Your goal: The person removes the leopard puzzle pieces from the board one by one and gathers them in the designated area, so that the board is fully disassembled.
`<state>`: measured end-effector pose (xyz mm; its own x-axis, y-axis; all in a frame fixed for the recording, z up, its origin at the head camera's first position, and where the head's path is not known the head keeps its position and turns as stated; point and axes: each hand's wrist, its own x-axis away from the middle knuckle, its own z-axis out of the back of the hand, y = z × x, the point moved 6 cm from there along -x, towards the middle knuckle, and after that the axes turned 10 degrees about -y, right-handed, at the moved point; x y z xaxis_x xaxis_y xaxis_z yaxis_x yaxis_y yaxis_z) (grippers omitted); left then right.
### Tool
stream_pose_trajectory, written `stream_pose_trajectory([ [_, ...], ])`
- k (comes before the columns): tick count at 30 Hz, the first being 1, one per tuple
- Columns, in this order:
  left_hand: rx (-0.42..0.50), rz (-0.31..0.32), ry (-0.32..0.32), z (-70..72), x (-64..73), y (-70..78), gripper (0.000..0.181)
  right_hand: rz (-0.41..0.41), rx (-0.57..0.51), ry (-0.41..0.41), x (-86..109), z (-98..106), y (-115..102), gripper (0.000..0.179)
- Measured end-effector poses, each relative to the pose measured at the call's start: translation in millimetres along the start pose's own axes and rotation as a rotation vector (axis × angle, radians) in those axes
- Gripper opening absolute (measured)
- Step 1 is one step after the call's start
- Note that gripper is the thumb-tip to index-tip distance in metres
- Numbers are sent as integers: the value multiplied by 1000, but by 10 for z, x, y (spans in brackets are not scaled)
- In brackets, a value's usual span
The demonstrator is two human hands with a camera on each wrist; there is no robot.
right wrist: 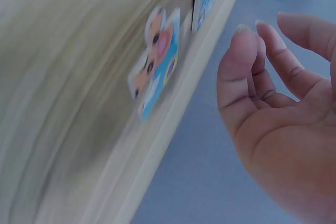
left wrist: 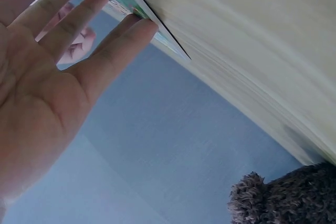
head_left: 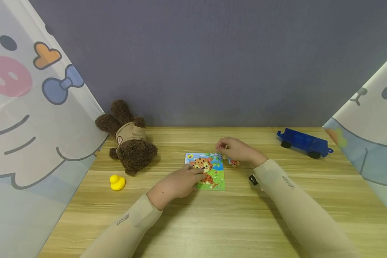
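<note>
The left hand (head_left: 180, 181) rests, fingers extended, on the leopard puzzle (head_left: 215, 172); whether the right hand (head_left: 239, 150), curled near its top right corner, pinches anything, I cannot tell. A dipping palm could nudge the loose piece (head_left: 234, 162) beside the puzzle; sideways pressure could skid the puzzle.

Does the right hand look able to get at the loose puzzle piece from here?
Probably yes: the loose puzzle piece lies on the table close by the right hand, with nothing visible between them; the left hand is on the puzzle board.

Yellow duck (head_left: 117, 183) near brown plush (head_left: 134, 154)
</note>
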<state>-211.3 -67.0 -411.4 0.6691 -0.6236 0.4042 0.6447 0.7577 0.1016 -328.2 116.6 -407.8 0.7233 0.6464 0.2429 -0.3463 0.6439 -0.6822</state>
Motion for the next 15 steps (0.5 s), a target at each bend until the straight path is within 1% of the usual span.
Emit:
stream_pose_trajectory([
  [3, -18, -2, -4, 9, -6, 4, 57, 5, -30, -22, -72, -85, -47, 24],
  [8, -68, -19, 8, 24, -23, 35, 57, 19, -82, -80, -178, -241, -144, 25],
  [11, -83, -8, 0, 22, -36, 49, 58, 14, -108, -94, -228, -301, -187, 24],
  [15, -100, 24, -16, 11, -55, 60, 60, -2, -126, -87, -280, -336, -215, 24],
])
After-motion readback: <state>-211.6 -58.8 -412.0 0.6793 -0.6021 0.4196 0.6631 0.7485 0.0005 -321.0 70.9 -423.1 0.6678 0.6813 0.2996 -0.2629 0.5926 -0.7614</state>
